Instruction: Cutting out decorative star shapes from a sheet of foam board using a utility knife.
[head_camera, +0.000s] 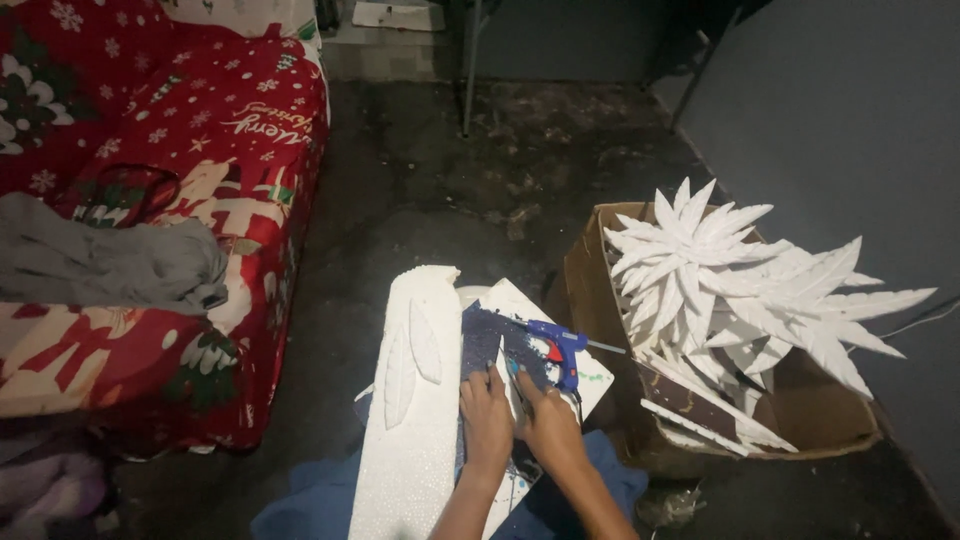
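Lower centre of frame: my left hand (487, 415) and right hand (548, 420) lie side by side, both pressed flat-fingered onto a dark glittery sheet (490, 345) that rests on a white board (590, 385) on the floor. Neither grip pinches anything I can make out; the fingertips bear down on a small white strip (507, 385) between them, long axis running up-frame, away from me.

Just left of my left hand: long white foam slab (415, 400), long axis also up-frame, with two leaf-shaped foam cutouts (412, 355) lying on it.

Just above my right hand: blue glue gun (556, 350), nozzle pointing toward upper left. Right hand is the nearer one; gun and hand look near but apart.

Right of frame: cardboard box (600, 300) holding spiky white foam flowers (720, 280).

Far left: bed with a red patterned cover (200, 150), grey cloth (110, 262) on it.
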